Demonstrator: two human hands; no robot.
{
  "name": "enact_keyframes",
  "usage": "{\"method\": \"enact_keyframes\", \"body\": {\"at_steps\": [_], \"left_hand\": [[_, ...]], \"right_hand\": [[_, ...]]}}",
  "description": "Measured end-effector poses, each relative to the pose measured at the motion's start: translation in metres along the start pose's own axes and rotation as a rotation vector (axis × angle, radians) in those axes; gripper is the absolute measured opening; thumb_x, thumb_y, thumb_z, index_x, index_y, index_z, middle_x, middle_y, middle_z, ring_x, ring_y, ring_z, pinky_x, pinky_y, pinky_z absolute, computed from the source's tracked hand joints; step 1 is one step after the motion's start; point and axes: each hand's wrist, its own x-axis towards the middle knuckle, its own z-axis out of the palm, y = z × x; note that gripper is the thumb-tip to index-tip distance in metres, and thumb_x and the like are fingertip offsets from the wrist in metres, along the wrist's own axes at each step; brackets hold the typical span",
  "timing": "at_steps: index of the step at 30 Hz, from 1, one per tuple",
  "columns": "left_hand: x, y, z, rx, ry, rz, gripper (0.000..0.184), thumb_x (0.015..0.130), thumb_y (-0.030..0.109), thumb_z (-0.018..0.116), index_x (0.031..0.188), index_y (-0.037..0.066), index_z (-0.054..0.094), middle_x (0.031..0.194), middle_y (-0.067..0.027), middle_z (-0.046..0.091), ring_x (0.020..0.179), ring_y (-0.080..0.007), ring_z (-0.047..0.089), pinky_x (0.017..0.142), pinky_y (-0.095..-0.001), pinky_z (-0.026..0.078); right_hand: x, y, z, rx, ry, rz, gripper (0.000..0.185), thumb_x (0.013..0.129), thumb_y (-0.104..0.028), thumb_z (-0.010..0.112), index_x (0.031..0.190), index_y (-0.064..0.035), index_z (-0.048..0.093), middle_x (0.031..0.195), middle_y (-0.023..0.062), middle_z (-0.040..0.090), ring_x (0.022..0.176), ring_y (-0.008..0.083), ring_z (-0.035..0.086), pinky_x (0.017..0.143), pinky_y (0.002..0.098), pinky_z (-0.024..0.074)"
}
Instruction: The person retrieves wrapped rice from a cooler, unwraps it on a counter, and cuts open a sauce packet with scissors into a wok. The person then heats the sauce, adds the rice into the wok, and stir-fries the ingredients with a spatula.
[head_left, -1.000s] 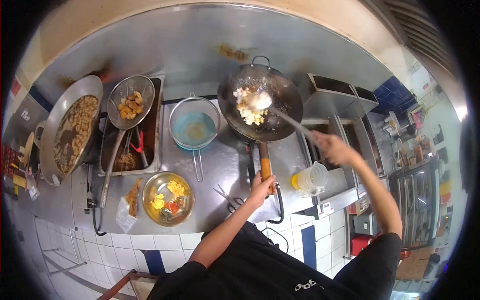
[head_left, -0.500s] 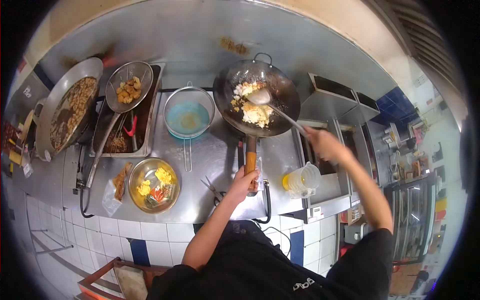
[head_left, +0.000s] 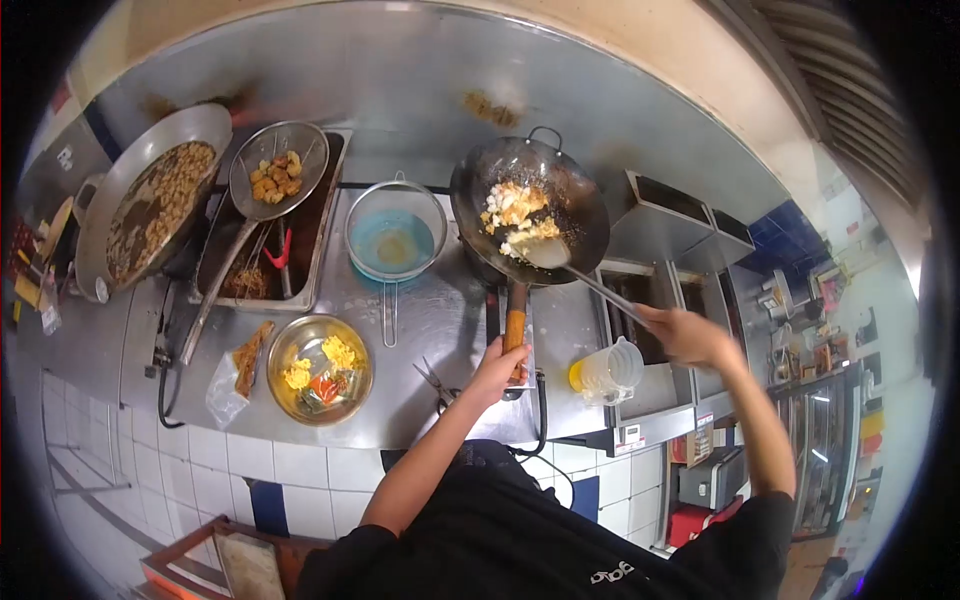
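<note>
My left hand (head_left: 497,371) is closed round the wooden handle of a dark wok (head_left: 585,205). In the wok lies a mix of rice (head_left: 517,205), white and orange-brown, piled in the middle and toward the near side. My right hand (head_left: 688,337), a little blurred, grips the long metal handle of a wok spatula (head_left: 612,297). The broad blade of the spatula rests low in the wok, at the near right edge of the rice.
Left of the wok sits a strainer over a blue bowl (head_left: 395,232). A metal bowl (head_left: 320,414) holds yellow food; scissors (head_left: 435,380) lie nearby. At right stands a plastic jug (head_left: 612,370). Farther left are a strainer of fried pieces (head_left: 277,180) and a large oil pan (head_left: 215,130).
The spatula blade has moved from the rice's middle down to its near right side. The rice has shifted and looks more orange. The whole view has shifted slightly.
</note>
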Motion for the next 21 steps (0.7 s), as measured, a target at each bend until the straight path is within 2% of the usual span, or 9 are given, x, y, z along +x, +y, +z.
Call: {"method": "enact_keyframes", "body": {"at_steps": [1, 5, 8, 10, 14, 16, 19, 20, 21], "left_hand": [[0.003, -0.002, -0.004, -0.017, -0.032, -0.007, 0.026, 0.091, 0.017, 0.067, 0.109, 0.012, 0.048, 0.078, -0.0015, 0.053, 0.055, -0.0121, 0.055, 0.047, -0.0276, 0.048], [0.005, 0.001, -0.011, 0.007, -0.046, -0.036, 0.027, 0.092, 0.018, 0.066, 0.11, 0.012, 0.046, 0.079, -0.0022, 0.054, 0.056, -0.0128, 0.056, 0.047, -0.0287, 0.049], [0.01, 0.001, -0.023, 0.051, -0.033, -0.051, 0.028, 0.09, 0.02, 0.068, 0.111, 0.014, 0.051, 0.082, -0.0006, 0.055, 0.058, -0.0122, 0.055, 0.05, -0.0276, 0.047], [0.006, 0.003, -0.02, 0.068, -0.054, -0.061, 0.024, 0.093, 0.018, 0.065, 0.104, 0.011, 0.045, 0.076, -0.003, 0.054, 0.055, -0.0129, 0.056, 0.046, -0.0284, 0.048], [0.003, 0.012, -0.023, 0.059, -0.054, -0.054, 0.025, 0.093, 0.019, 0.065, 0.106, 0.012, 0.046, 0.076, -0.0025, 0.054, 0.055, -0.0125, 0.056, 0.047, -0.0275, 0.049], [0.003, 0.016, -0.027, 0.061, -0.054, -0.061, 0.025, 0.093, 0.019, 0.065, 0.106, 0.012, 0.046, 0.077, -0.0017, 0.053, 0.055, -0.0122, 0.056, 0.048, -0.0272, 0.049], [0.012, 0.014, -0.03, 0.087, -0.083, -0.08, 0.025, 0.093, 0.019, 0.065, 0.106, 0.012, 0.045, 0.079, -0.0015, 0.052, 0.057, -0.0118, 0.056, 0.049, -0.0271, 0.05], [0.009, 0.012, -0.032, 0.09, -0.076, -0.076, 0.025, 0.093, 0.019, 0.065, 0.106, 0.012, 0.045, 0.08, -0.0015, 0.052, 0.058, -0.0117, 0.056, 0.049, -0.0271, 0.05], [0.002, 0.021, -0.027, 0.102, -0.055, -0.106, 0.026, 0.093, 0.019, 0.065, 0.105, 0.011, 0.044, 0.081, -0.0016, 0.052, 0.059, -0.012, 0.056, 0.049, -0.0273, 0.05]], "right_hand": [[0.015, -0.008, 0.026, 0.005, 0.094, 0.058, 0.045, 0.101, -0.024, 0.047, 0.146, -0.0211, 0.044, 0.074, 0.0242, 0.067, 0.054, 0.0384, 0.061, 0.062, 0.0453, 0.0509], [0.002, -0.076, -0.04, 0.251, -0.07, 0.29, 0.044, 0.101, -0.019, 0.045, 0.145, -0.0138, 0.045, 0.055, 0.0094, 0.053, 0.046, 0.018, 0.056, 0.048, 0.0352, 0.0452], [-0.008, -0.076, -0.044, 0.292, -0.22, 0.403, 0.044, 0.101, -0.019, 0.047, 0.144, -0.0143, 0.047, 0.056, 0.0077, 0.053, 0.048, 0.0152, 0.056, 0.047, 0.0339, 0.0434], [0.028, -0.02, 0.044, 0.036, 0.2, -0.038, 0.045, 0.1, -0.02, 0.047, 0.145, -0.0161, 0.047, 0.059, 0.0052, 0.055, 0.048, 0.0129, 0.057, 0.046, 0.0318, 0.0426], [0.0, -0.091, -0.047, 0.284, -0.093, 0.332, 0.045, 0.101, -0.023, 0.046, 0.144, -0.0138, 0.046, 0.068, 0.0225, 0.06, 0.054, 0.0238, 0.062, 0.057, 0.0393, 0.0475], [-0.007, -0.109, -0.067, 0.304, -0.225, 0.447, 0.046, 0.101, -0.025, 0.046, 0.146, -0.0139, 0.044, 0.064, 0.0203, 0.056, 0.05, 0.0223, 0.057, 0.054, 0.0387, 0.0463], [0.039, -0.084, 0.022, 0.157, 0.03, 0.285, 0.045, 0.102, -0.023, 0.045, 0.146, -0.0146, 0.044, 0.06, 0.012, 0.055, 0.046, 0.0193, 0.054, 0.05, 0.0356, 0.0472], [0.047, -0.115, 0.024, 0.321, 0.043, 0.43, 0.045, 0.102, -0.023, 0.046, 0.145, -0.0133, 0.045, 0.06, 0.0134, 0.056, 0.045, 0.0198, 0.055, 0.052, 0.0363, 0.0479], [0.041, -0.074, 0.047, 0.19, 0.259, 0.153, 0.045, 0.102, -0.024, 0.046, 0.145, -0.0134, 0.045, 0.058, 0.0115, 0.055, 0.044, 0.018, 0.053, 0.05, 0.0348, 0.0466]]}}
